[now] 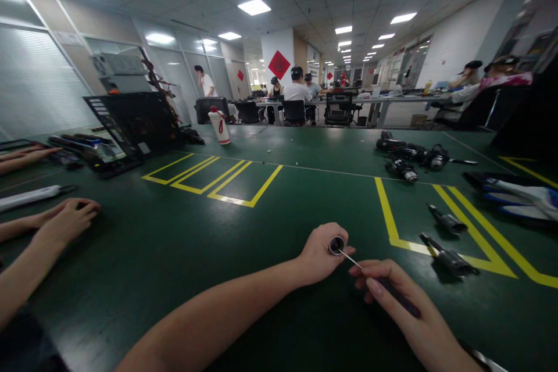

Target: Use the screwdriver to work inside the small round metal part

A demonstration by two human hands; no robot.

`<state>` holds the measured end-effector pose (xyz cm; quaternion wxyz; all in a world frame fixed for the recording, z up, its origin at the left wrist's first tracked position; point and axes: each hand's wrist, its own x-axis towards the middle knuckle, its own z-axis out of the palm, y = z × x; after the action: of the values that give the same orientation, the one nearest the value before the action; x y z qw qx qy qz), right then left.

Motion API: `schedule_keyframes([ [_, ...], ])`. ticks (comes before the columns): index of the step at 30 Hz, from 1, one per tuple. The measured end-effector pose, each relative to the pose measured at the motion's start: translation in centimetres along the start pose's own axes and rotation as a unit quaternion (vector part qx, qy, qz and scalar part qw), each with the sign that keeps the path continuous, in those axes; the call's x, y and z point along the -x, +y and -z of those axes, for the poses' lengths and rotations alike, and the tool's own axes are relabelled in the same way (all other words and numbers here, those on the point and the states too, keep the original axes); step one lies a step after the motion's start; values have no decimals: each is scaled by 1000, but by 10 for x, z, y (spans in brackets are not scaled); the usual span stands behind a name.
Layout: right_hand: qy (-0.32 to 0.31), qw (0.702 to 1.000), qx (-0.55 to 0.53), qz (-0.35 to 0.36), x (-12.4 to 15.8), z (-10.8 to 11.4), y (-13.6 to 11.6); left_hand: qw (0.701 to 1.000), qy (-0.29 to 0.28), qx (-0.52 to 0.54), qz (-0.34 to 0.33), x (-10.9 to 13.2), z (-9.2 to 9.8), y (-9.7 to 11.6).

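My left hand (320,256) is closed round a small dark cylindrical part (336,244), its round open end facing up. My right hand (394,296) grips a thin tool with a dark handle (399,297); its fine metal tip (349,258) reaches into the end of the part. Both hands hover low over the green table (261,232) near its front edge.
Two similar dark cylindrical parts (449,222) (451,258) lie to the right inside yellow tape lines. More dark parts (410,157) sit further back. Another person's hands (65,218) rest at the left. A white bottle (220,125) and a black rack (135,125) stand behind. People sit at far desks.
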<state>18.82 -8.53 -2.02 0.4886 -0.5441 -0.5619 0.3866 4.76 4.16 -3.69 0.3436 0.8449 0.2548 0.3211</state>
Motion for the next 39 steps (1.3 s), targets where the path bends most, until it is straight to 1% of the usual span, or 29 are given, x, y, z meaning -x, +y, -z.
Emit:
schedule_keyframes([
  [3,-5,1000,7,0,1,0,0,999,-5,35,0,0,0,-1],
  [5,-1,1000,14,2,2,0,1,999,-7,32,2,-1,-1,-1],
  [8,9,1000,20,-1,2,0,3,1000,-1,-11,-2,0,-2,-1],
  [12,0,1000,16,-6,2,1,4,998,7,-64,-8,1,-2,-1],
  [14,-8,1000,11,-11,2,1,4,999,8,-52,-6,1,-2,-1],
  [19,-20,1000,-6,-14,2,2,8,1000,-1,18,5,-1,-2,-2],
  [25,-14,1000,-4,-1,1,0,12,998,4,50,24,-3,-5,-3],
  [27,-8,1000,10,-10,1,1,11,999,3,31,21,-2,-4,-3],
  [31,3,1000,21,-11,1,2,8,999,-4,-48,13,0,-2,-1],
  [33,4,1000,15,-10,1,2,6,998,-2,-57,4,0,-2,0],
  [39,4,1000,-12,-27,-3,1,0,999,-7,40,16,-2,-3,-1],
])
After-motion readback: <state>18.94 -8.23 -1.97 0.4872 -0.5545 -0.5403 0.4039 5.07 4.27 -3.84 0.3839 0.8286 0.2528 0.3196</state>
